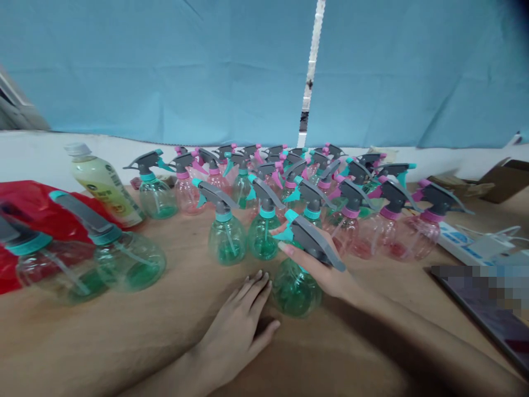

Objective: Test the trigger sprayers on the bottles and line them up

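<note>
My right hand (326, 270) is wrapped round the neck of a green spray bottle (295, 291), just below its grey and turquoise trigger head. This bottle is close to the table's surface; whether its base touches cannot be made out. Just left of it, my left hand (242, 320) lies flat on the wooden table (177, 336), fingers stretched out, holding nothing. Right behind my hands stand two more green spray bottles, one further left (227, 240) and one nearer the middle (264, 234). A pink spray bottle (341, 226) stands behind my right hand.
Several pink and green spray bottles crowd the back. Two green ones, one nearer (130, 262), stand left by a red plastic bag (78, 215) and a labelled bottle of yellowish liquid (105, 187). At right lie a dark-screened device (475, 303) and a white power strip (458, 240).
</note>
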`<state>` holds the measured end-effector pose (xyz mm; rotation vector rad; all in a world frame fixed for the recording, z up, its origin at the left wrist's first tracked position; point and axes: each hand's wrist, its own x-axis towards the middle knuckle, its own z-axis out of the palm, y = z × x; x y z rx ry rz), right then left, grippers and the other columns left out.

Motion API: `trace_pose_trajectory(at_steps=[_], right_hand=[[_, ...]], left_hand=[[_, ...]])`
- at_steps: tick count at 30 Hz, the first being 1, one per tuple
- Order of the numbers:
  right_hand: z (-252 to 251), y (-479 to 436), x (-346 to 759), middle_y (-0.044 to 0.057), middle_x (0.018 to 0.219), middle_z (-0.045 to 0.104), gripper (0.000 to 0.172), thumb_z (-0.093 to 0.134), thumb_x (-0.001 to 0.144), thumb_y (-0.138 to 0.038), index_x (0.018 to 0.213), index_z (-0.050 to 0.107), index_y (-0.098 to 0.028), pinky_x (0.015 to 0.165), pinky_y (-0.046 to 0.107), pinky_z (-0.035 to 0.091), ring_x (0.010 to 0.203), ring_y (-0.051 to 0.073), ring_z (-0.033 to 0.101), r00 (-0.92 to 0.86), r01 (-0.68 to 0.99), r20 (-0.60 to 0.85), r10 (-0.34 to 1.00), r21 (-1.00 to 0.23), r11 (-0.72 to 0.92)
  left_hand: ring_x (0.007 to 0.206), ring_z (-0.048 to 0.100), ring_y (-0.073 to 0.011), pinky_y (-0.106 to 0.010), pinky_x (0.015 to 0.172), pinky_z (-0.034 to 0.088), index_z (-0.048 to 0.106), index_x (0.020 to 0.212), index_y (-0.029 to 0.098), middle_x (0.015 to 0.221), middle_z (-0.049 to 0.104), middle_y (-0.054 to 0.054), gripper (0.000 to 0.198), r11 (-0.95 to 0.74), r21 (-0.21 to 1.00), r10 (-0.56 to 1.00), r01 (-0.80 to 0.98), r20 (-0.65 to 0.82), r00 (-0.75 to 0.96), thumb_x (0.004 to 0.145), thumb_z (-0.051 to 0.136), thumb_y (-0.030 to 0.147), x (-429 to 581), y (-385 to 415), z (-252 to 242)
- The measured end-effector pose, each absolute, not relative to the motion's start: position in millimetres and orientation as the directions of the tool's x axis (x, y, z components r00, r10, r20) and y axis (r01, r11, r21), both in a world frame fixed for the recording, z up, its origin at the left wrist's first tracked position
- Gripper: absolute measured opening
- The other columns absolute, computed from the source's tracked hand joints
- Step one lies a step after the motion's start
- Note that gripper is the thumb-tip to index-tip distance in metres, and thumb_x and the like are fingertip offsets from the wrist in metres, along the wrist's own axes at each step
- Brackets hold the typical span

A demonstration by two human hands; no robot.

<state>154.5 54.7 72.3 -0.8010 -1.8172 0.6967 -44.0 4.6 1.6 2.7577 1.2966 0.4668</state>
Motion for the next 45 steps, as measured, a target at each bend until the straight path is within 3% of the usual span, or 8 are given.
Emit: trace_pose_trajectory(at_steps=[4, 9, 15, 28, 34, 38, 45], right_hand=[[72.2, 54.4, 154.4, 0.002, 0.09, 0.065, 0.019, 0.056, 0.085, -0.036, 0.101, 0.058, -0.026, 0.076, 0.036, 0.049, 0.08, 0.019, 0.061, -0.3, 0.212, 0.515, 0.803, -0.785, 0.582], [73.5, 52.4, 153.5, 0.0, 0.087, 0.063, 0.016, 0.057, 0.085, -0.037, 0.097, 0.058, -0.027, 0.082, 0.034, 0.048, 0.081, 0.017, 0.061, -0.267, 0.209, 0.531, 0.805, -0.783, 0.586], [73.7, 53.2, 154.7, 0.0, 0.076, 0.06, 0.015, 0.055, 0.086, -0.039, 0.091, 0.06, -0.026, 0.065, 0.03, 0.047, 0.072, 0.017, 0.058, -0.286, 0.226, 0.524, 0.802, -0.776, 0.588], [62.4, 54.2, 158.3, -0.002, 0.073, 0.054, 0.012, 0.058, 0.086, -0.038, 0.084, 0.058, -0.026, 0.062, 0.026, 0.044, 0.066, 0.013, 0.051, -0.2, 0.234, 0.541, 0.817, -0.783, 0.576], [71.0, 53.4, 155.5, 0.0, 0.079, 0.059, 0.014, 0.055, 0.087, -0.037, 0.087, 0.06, -0.024, 0.07, 0.029, 0.046, 0.073, 0.015, 0.054, -0.293, 0.186, 0.53, 0.796, -0.785, 0.591], [65.4, 54.6, 154.2, 0.001, 0.087, 0.063, 0.021, 0.059, 0.083, -0.037, 0.1, 0.061, -0.025, 0.077, 0.033, 0.047, 0.08, 0.018, 0.059, -0.263, 0.137, 0.512, 0.818, -0.819, 0.557], [62.6, 54.1, 155.3, 0.001, 0.095, 0.067, 0.023, 0.061, 0.083, -0.033, 0.104, 0.063, -0.025, 0.081, 0.034, 0.048, 0.087, 0.018, 0.062, -0.252, 0.113, 0.52, 0.816, -0.822, 0.559]], left_hand=[[0.129, 0.041, -0.0305, -0.046, 0.103, 0.037, 0.045, 0.134, 0.011, 0.14, 0.044, -0.016, 0.052, -0.637, 0.163, 0.768, 0.754, 0.223, 0.601, 0.092, 0.048, 0.042, -44.1, 4.1, 1.8], [0.129, 0.04, -0.0303, -0.047, 0.104, 0.036, 0.045, 0.134, 0.013, 0.14, 0.045, -0.014, 0.052, -0.629, 0.184, 0.774, 0.755, 0.237, 0.587, 0.092, 0.049, 0.042, -44.6, 3.0, 0.6], [0.129, 0.041, -0.0298, -0.046, 0.105, 0.035, 0.044, 0.135, 0.014, 0.14, 0.045, -0.014, 0.052, -0.643, 0.196, 0.763, 0.74, 0.252, 0.595, 0.092, 0.049, 0.041, -44.0, 3.7, -0.1], [0.129, 0.041, -0.0284, -0.045, 0.104, 0.036, 0.043, 0.135, 0.014, 0.141, 0.044, -0.013, 0.052, -0.622, 0.145, 0.78, 0.77, 0.202, 0.592, 0.092, 0.048, 0.042, -42.9, 3.8, 0.4], [0.129, 0.041, -0.0291, -0.044, 0.104, 0.037, 0.044, 0.134, 0.009, 0.14, 0.045, -0.015, 0.053, -0.631, 0.119, 0.77, 0.766, 0.215, 0.601, 0.093, 0.048, 0.042, -43.0, 3.1, -0.4], [0.129, 0.04, -0.0289, -0.045, 0.104, 0.037, 0.043, 0.134, 0.006, 0.14, 0.044, -0.016, 0.054, -0.645, 0.078, 0.755, 0.76, 0.222, 0.617, 0.093, 0.047, 0.042, -42.7, 3.0, 0.2], [0.129, 0.04, -0.0278, -0.044, 0.103, 0.038, 0.044, 0.133, 0.008, 0.14, 0.044, -0.015, 0.053, -0.644, 0.033, 0.752, 0.765, 0.213, 0.624, 0.093, 0.048, 0.041, -42.4, 3.0, 0.6]])
